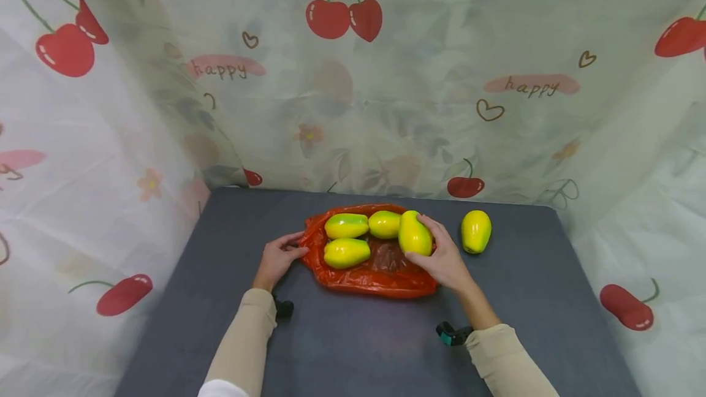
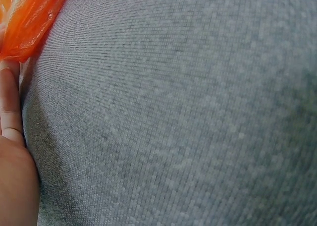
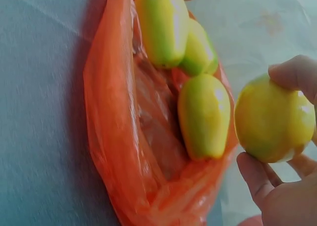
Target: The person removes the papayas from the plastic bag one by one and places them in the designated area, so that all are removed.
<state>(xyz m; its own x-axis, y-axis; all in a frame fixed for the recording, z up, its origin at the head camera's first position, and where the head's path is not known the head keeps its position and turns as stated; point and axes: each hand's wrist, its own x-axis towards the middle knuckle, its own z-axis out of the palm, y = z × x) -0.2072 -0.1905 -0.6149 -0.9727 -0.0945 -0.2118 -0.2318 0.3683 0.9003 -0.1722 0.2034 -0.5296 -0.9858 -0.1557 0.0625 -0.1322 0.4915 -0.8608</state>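
A red plastic bag (image 1: 364,283) lies spread open on the table, with three yellow-green papayas inside: one at the back left (image 1: 346,226), another at the front left (image 1: 347,253), a third at the back middle (image 1: 384,224). My right hand (image 1: 444,262) grips a fourth papaya (image 1: 415,233) between thumb and fingers, over the bag's right part. In the right wrist view this held papaya (image 3: 275,119) shows apart from those in the bag. At the bag's left edge, my left hand (image 1: 278,259) pinches the plastic; the left wrist view catches only part of the hand and bag (image 2: 32,23).
Another papaya (image 1: 476,231) lies on the dark grey table (image 1: 364,348), right of the bag and beyond my right hand. A pale curtain (image 1: 364,97) with a cherry print hangs behind the table and along both sides.
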